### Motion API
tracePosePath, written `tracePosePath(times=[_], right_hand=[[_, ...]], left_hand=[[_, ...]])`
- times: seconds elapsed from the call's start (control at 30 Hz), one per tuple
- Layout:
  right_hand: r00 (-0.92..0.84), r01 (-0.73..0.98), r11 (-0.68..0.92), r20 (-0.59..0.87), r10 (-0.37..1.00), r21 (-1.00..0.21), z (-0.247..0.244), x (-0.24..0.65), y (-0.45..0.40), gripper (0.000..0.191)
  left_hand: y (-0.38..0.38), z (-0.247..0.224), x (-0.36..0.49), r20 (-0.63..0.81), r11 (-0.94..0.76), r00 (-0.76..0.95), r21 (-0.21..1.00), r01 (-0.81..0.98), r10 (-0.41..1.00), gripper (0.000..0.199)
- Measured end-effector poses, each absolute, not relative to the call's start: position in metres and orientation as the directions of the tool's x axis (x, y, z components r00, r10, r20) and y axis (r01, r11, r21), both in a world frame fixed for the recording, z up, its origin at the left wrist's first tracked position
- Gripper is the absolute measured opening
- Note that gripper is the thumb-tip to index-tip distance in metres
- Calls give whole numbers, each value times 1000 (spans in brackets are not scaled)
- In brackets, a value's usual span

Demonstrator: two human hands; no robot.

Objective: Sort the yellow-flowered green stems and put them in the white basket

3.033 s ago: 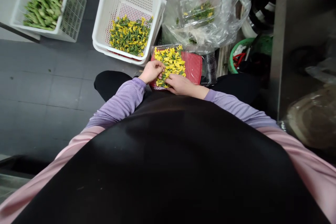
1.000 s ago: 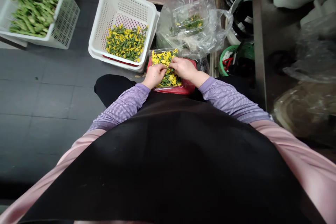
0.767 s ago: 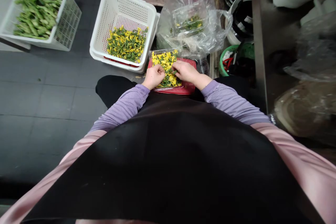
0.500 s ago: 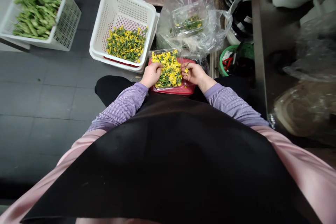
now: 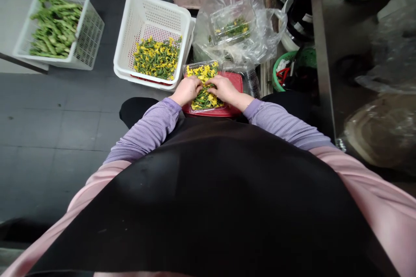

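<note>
A clear plastic box [image 5: 205,104] full of yellow-flowered green stems [image 5: 203,70] lies on a red lid or tray [image 5: 234,80] by my lap. From the left, my left hand [image 5: 189,89] reaches over the box, its fingers curled and pinching among the flowers. Opposite it, my right hand [image 5: 224,89] bends over the box's middle with its fingertips closed down on the stems. The two hands' fingertips are close together, and exactly which pieces they grip is partly hidden.
Beyond the box stands a white basket [image 5: 121,54] of more flowering stems. Thick green stalks [image 5: 56,24] fill another basket [image 5: 85,30] at far left. A plastic bag [image 5: 269,39] with a clear box [image 5: 232,24] sits behind, near a green basket [image 5: 310,57] and metal edge [image 5: 321,39].
My right hand has moved left from the box's right edge, where it held a small yellow flower, to over its middle. My left hand stays at the left side. The camera view has shifted slightly.
</note>
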State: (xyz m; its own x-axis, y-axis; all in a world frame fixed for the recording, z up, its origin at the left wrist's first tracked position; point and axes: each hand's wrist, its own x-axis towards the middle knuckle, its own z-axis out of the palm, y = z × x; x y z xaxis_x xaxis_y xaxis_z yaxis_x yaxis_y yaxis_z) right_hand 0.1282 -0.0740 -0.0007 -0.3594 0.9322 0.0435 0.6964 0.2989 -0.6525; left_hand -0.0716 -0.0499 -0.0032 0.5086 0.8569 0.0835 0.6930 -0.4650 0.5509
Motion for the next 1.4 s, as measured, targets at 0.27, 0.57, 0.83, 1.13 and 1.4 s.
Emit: tracePosePath(times=[0.27,0.57,0.83,1.13,1.4], right_hand=[[-300,478,142,-9,954,-867,-7,130,-74,12],[-283,-321,-396,-312,907,-860,13,149,-94,43],[-182,-418,-376,-329,927,-827,18,157,-95,31],[-241,-401,-482,-418,876,-779,-4,133,-90,35],[-132,-37,-257,-251,959,-966,-23,137,-76,19]], left_hand=[[-59,-7,-71,-9,-139,321,891,433,947,15],[-59,6,-42,-34,-181,382,840,512,923,20],[-50,16,-29,-53,-191,421,835,516,906,12],[-79,32,-23,-365,262,206,878,400,908,26],[-71,42,-29,-124,-58,202,700,712,972,13]])
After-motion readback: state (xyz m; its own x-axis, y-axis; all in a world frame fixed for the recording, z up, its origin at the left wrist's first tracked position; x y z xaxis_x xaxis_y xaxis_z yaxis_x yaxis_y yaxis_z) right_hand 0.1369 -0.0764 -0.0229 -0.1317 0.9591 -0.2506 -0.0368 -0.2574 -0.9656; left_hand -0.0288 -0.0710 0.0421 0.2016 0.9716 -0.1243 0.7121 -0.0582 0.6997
